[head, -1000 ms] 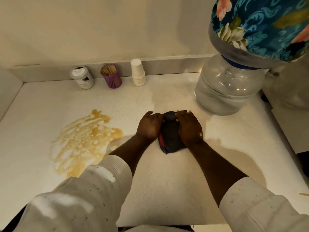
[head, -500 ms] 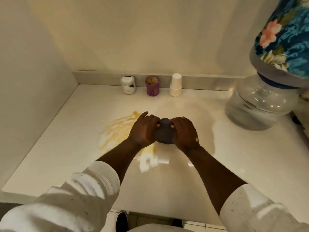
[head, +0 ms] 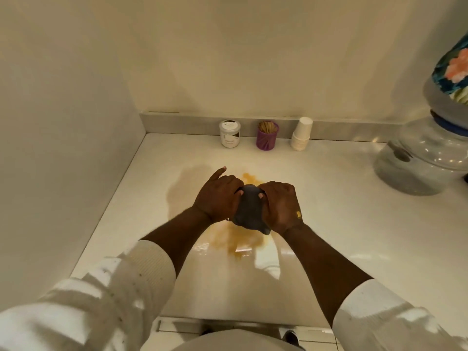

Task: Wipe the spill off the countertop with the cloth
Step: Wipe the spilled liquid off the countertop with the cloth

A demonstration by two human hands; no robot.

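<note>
A dark grey bunched cloth [head: 249, 211] sits between my two hands over the white countertop [head: 342, 224]. My left hand [head: 217, 196] grips its left side, index finger sticking out. My right hand [head: 281, 206], with a gold ring, grips its right side. The brownish-yellow spill [head: 235, 240] spreads on the counter right under and in front of the cloth, with a small patch [head: 249, 178] showing beyond it. Whether the cloth touches the counter I cannot tell.
Along the back ledge stand a white jar [head: 229, 133], a purple toothpick holder [head: 267, 136] and a stack of paper cups [head: 301, 134]. A large clear water bottle [head: 420, 163] with a floral cover stands at the right. A wall [head: 63, 148] closes the left side.
Both hands have carried the cloth leftward from the counter's middle to over the spill. The view has shifted left, so the water bottle now sits at the right edge.
</note>
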